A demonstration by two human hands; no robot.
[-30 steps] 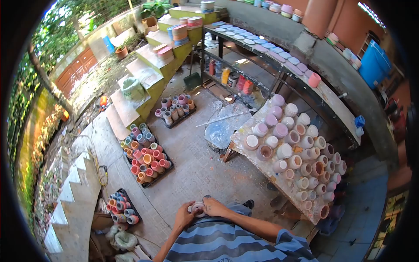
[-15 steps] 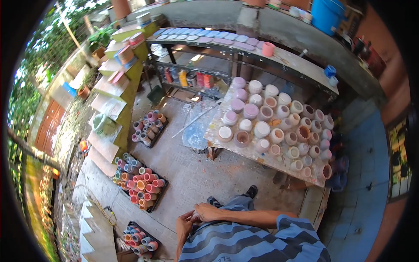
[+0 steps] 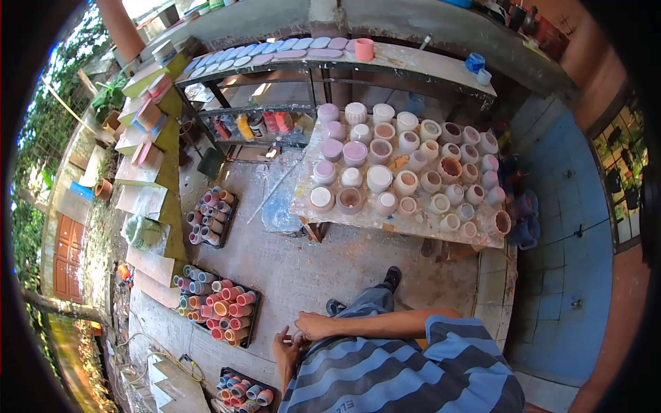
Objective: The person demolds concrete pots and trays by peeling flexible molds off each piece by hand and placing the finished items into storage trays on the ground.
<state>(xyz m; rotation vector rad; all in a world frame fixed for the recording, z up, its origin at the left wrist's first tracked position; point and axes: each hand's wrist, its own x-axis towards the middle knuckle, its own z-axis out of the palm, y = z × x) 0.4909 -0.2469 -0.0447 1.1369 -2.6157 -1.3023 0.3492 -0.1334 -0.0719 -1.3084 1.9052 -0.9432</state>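
Observation:
Both of my hands are together in front of the striped shirt at the bottom centre. My left hand is curled beside a small pale round pot, which is mostly hidden between the hands. Over its upper side lies my right hand, fingers bent against it. Nearest to the hands on the floor is a black tray of red, orange and blue-grey small pots. To the upper right, many white, pink and terracotta pots stand on a paint-stained table.
A long bench at the back carries oval pieces and a pink pot. Another tray of pots sits by the steps. A blue spattered surface stands left of the table.
The view has turned to the right, so the table and trays appear further left. My hands remain together at the waist, and the pot between them is more hidden than at first.

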